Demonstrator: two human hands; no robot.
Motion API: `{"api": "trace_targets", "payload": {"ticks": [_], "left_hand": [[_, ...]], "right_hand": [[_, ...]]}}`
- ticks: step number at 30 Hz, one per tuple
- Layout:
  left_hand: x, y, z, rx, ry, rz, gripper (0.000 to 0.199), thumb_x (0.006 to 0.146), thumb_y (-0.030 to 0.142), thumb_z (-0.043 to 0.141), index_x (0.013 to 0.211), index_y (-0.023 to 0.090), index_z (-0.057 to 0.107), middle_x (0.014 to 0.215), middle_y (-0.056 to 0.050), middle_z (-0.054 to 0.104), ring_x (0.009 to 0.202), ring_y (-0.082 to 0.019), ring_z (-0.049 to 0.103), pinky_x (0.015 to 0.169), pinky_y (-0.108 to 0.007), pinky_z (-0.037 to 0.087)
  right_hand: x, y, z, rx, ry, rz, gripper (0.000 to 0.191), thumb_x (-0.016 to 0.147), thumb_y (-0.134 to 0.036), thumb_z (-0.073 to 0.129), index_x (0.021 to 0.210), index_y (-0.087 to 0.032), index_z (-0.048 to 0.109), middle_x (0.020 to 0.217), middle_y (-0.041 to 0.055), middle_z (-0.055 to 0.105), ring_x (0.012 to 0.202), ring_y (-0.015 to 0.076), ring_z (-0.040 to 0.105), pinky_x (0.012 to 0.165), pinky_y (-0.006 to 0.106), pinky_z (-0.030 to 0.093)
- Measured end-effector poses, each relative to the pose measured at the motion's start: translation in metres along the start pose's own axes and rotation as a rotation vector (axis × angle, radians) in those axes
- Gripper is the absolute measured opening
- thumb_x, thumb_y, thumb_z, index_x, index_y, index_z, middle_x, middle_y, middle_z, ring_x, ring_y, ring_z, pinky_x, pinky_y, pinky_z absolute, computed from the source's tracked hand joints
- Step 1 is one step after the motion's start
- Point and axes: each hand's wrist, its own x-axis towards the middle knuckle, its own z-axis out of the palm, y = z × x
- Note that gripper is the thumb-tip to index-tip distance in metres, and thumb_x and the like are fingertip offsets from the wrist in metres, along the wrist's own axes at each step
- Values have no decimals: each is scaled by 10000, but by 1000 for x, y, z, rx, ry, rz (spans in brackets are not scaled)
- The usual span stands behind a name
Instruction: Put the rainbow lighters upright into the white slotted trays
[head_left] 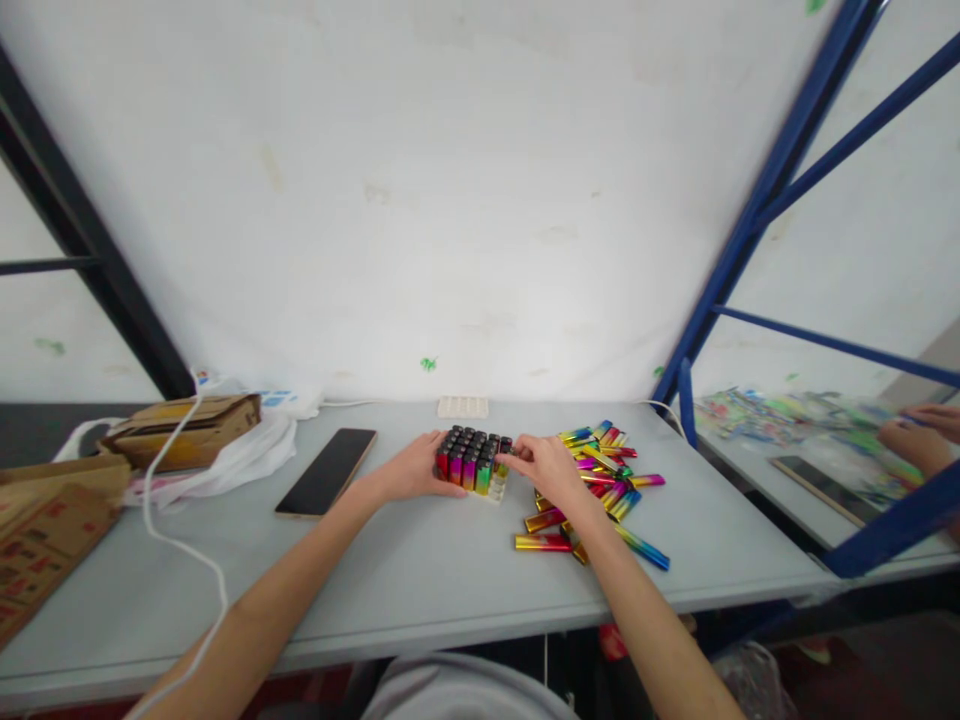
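A block of lighters (469,462) with black tops and shiny red, purple and green bodies stands upright in rows in a pale tray (497,492). My left hand (412,470) grips the left side of this block, thumb along the front and fingers behind. At the right end, my right hand (549,468) has its fingers pinched together over a lighter (505,445); its lower part is hidden. Just right of that hand lies a loose pile of shiny rainbow-coloured lighters (615,498), pointing in many directions, partly under my right forearm.
A dark phone (327,472) lies left of my left hand. Further left are cardboard boxes (187,430), a plastic bag (259,455) and a white cable (172,535). An off-white tray (463,407) sits by the wall. A blue frame (739,260) bounds the right; beyond it another person's hands (919,435) work.
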Motion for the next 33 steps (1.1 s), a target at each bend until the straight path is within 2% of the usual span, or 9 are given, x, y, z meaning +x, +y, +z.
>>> {"api": "trace_targets", "payload": {"ticks": [4, 7, 11, 16, 20, 23, 26, 30, 33], "left_hand": [[0, 0, 1, -9, 11, -1, 805, 678, 617, 925, 1322, 218, 653, 1308, -131, 700, 1237, -387, 640, 1104, -502, 498], [-1, -3, 2, -17, 17, 12, 810, 672, 638, 924, 1318, 228, 659, 1300, -129, 705, 1228, -388, 643, 1096, -505, 502], [-1, -10, 4, -45, 35, 40, 850, 654, 689, 920, 1328, 242, 660, 1280, -116, 720, 1209, -371, 654, 1090, -480, 504], [0, -13, 6, -58, 36, 46, 864, 641, 703, 922, 1323, 237, 665, 1285, -117, 716, 1215, -365, 650, 1109, -470, 491], [0, -10, 5, -20, 13, 28, 864, 658, 678, 921, 1338, 222, 646, 1301, -130, 700, 1228, -377, 639, 1120, -500, 483], [1, -9, 4, -9, 4, 23, 856, 663, 667, 922, 1339, 220, 646, 1324, -135, 689, 1250, -383, 627, 1135, -506, 471], [1, -8, 4, -21, 4, 35, 828, 668, 680, 912, 1323, 239, 663, 1320, -119, 696, 1247, -376, 630, 1140, -499, 468], [0, -9, 4, -37, 20, 22, 845, 652, 697, 912, 1322, 243, 668, 1303, -118, 705, 1226, -372, 639, 1123, -492, 483], [0, -9, 4, -43, 27, -2, 873, 640, 694, 919, 1339, 242, 656, 1303, -123, 703, 1226, -375, 636, 1113, -501, 491]], "right_hand": [[-1, 0, 0, 10, -29, 8, 347, 956, -540, 737, 823, -220, 710, 743, 12, 728, 688, 187, 654, 656, 287, 412], [-3, 5, -5, 108, -28, -89, 181, 923, -367, 778, 978, -213, 701, 940, 25, 728, 782, 181, 673, 749, 298, 496], [-8, 13, -30, 113, 61, -236, 189, 901, -104, 617, 1037, -220, 679, 1183, 87, 650, 1070, 216, 668, 927, 348, 541], [-9, 25, -65, 20, 380, -292, 158, 917, -127, 567, 929, -232, 685, 1297, 125, 616, 1214, 275, 624, 1114, 459, 471], [-7, 50, -77, -65, 564, -220, 149, 967, -264, 589, 933, -221, 728, 1259, 143, 660, 1202, 300, 635, 1119, 475, 465], [-9, 76, -83, -138, 402, -56, 235, 973, -406, 639, 984, -207, 763, 1125, 135, 737, 1062, 290, 702, 1018, 433, 522], [-13, 102, -89, -199, 146, 111, 233, 939, -383, 683, 1014, -183, 778, 973, 109, 798, 868, 257, 737, 859, 372, 548], [-19, 125, -97, -246, -53, 221, 69, 802, -277, 789, 806, -209, 785, 859, 79, 819, 794, 250, 746, 726, 320, 523], [-21, 132, -98, -240, -141, 290, 125, 727, -201, 813, 633, -227, 735, 708, 44, 782, 690, 228, 717, 650, 300, 484]]}}
